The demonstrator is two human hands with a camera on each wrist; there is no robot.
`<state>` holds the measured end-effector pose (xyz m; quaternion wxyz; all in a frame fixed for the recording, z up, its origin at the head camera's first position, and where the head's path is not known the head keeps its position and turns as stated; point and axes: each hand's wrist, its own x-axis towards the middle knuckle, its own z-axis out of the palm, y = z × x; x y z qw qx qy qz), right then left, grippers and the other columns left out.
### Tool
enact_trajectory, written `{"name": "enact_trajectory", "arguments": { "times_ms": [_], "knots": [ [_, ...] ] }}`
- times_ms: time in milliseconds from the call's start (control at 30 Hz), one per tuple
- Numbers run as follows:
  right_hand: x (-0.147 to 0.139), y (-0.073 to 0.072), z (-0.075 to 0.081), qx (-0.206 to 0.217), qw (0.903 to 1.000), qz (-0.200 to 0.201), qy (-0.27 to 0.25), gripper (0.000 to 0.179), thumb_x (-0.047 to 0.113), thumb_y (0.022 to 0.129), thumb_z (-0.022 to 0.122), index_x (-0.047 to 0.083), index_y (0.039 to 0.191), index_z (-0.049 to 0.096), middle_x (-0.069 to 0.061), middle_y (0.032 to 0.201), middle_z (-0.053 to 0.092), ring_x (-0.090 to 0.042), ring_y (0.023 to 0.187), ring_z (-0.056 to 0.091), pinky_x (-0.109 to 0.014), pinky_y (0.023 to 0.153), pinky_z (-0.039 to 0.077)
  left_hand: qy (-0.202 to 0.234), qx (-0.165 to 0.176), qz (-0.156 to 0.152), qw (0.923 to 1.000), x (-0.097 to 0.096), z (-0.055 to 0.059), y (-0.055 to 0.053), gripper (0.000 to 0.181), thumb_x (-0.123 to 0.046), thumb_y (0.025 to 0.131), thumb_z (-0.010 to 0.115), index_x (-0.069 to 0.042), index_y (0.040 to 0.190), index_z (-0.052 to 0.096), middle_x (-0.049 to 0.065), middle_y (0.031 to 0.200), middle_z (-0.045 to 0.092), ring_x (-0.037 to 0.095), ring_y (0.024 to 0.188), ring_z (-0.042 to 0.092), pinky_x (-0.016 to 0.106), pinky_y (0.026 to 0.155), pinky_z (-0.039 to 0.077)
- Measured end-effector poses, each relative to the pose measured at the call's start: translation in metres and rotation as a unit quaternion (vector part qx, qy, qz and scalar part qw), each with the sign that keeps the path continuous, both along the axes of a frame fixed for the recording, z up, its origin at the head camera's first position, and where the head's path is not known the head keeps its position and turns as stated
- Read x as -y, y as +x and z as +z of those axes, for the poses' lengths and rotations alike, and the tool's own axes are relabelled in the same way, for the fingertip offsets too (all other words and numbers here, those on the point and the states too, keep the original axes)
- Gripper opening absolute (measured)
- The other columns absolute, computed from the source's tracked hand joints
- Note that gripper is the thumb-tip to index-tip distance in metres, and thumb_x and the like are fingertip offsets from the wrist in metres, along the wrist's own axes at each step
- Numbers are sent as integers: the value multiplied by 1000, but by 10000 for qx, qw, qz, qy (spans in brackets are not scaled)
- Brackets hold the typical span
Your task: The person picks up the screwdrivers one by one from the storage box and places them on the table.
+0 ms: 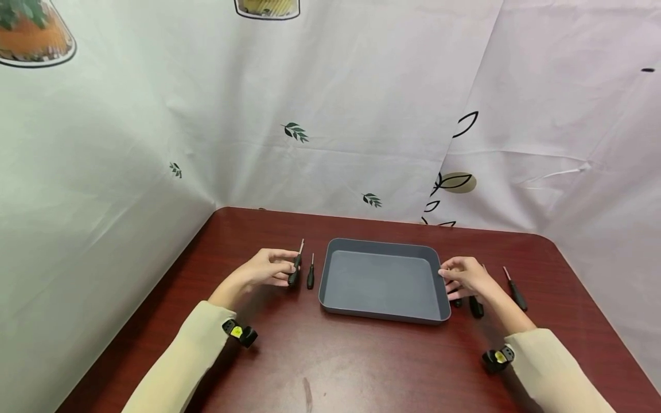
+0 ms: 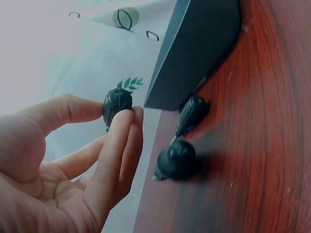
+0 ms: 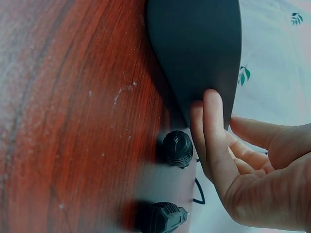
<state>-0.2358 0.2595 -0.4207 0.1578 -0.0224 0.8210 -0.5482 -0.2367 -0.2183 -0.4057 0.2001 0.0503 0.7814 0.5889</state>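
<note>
My left hand [image 1: 265, 268] pinches a black-handled screwdriver [image 1: 296, 268] between thumb and fingers, its metal shaft pointing away toward the back. In the left wrist view, the handle end [image 2: 118, 101] shows between the fingertips, above the table. Just right of it, a smaller screwdriver [image 1: 311, 275] lies beside a grey rectangular tray [image 1: 382, 312]. Another black handle [image 2: 177, 159] rests on the table below the left hand. My right hand [image 1: 467, 276] grips the tray's right wall, thumb on one side and fingers on the outside [image 3: 212, 109].
Several black-handled tools lie on the right: a screwdriver [image 1: 518, 295] beyond the right hand, a thick handle [image 1: 476, 307] under the wrist, and another handle [image 3: 178, 148] close to the tray's wall. A white patterned cloth [image 1: 330, 172] hangs behind the dark red table [image 1: 382, 367].
</note>
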Motion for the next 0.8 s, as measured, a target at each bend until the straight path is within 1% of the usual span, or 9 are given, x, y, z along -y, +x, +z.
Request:
{"name": "enact_trajectory", "arguments": {
  "times_ms": [167,367,500,600,800],
  "knots": [
    [1,0,0,14,10000,-15,-34,37,5,101,56,-21,126,46,-10,83,65,-19,66,68,-40,62,63,-90,-53,5,9999,8,-2,-2,50,-4,98,56,6,146,44,22,117,65,20,87,68,39,81,61],
    [1,0,0,20,10000,-30,-62,37,4,101,56,-21,126,46,-10,82,64,-19,66,68,-40,62,63,-8,-50,5,10000,17,-3,-6,51,-5,98,56,7,146,43,22,119,64,21,89,68,38,80,61],
    [2,-1,0,51,9999,-71,-62,36,4,101,57,-20,126,46,-10,82,64,-19,66,68,-40,61,63,132,22,32,9999,21,-5,-9,52,-4,97,56,8,145,43,19,115,65,19,86,67,36,79,61],
    [2,-1,1,67,9999,-92,-71,36,4,101,57,-20,126,46,-10,82,64,-19,66,67,-40,61,63,151,86,80,9998,24,-7,-9,52,-4,97,56,8,146,43,18,114,65,19,84,67,35,78,61],
    [2,0,2,72,9999,-101,-24,36,5,101,57,-19,126,47,-10,82,64,-19,66,67,-40,61,63,49,163,203,9996,28,-9,-11,52,-5,98,56,7,147,42,22,120,61,20,86,65,35,79,61]
  ]
}}
